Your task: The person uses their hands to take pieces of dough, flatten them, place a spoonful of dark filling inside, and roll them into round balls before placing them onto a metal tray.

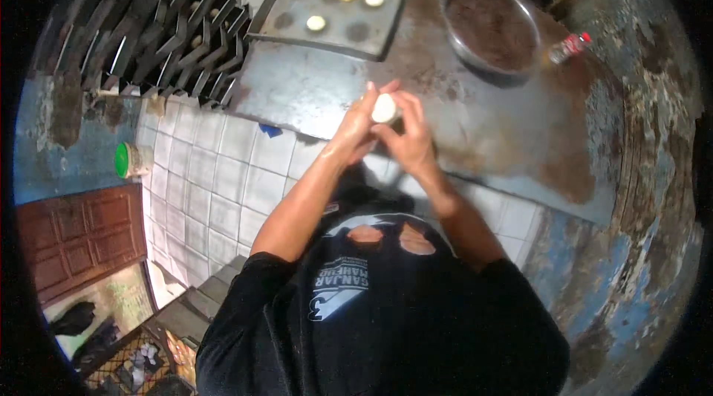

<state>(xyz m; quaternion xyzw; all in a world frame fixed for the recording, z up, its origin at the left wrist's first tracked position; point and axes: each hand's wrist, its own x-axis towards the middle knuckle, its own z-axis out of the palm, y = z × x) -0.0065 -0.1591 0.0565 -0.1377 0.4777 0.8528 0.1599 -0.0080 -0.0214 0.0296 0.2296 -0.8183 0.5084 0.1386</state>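
Note:
A pale, round dough ball (384, 108) is held between my two hands, just above the near edge of the metal table (312, 91). My left hand (358, 127) is cupped against its left side, palm inward. From the right, my right hand (413, 132) curls its fingers and thumb around it. Part of the ball is hidden by my fingers. Beyond my hands, a dark baking tray (319, 41) carries several yellowish dough balls (316, 23), some touching one another. To the far right stands a wide metal bowl (454, 33) with a dark brown mass inside.
A small bottle with a red cap (572, 47) lies right of the bowl. Stacked dark metal racks or trays (163, 32) rise at the left. White tiles (223, 173) lie below the table edge, with a green-lidded bucket (135, 160) on the left. A worn wall (653, 136) borders the right.

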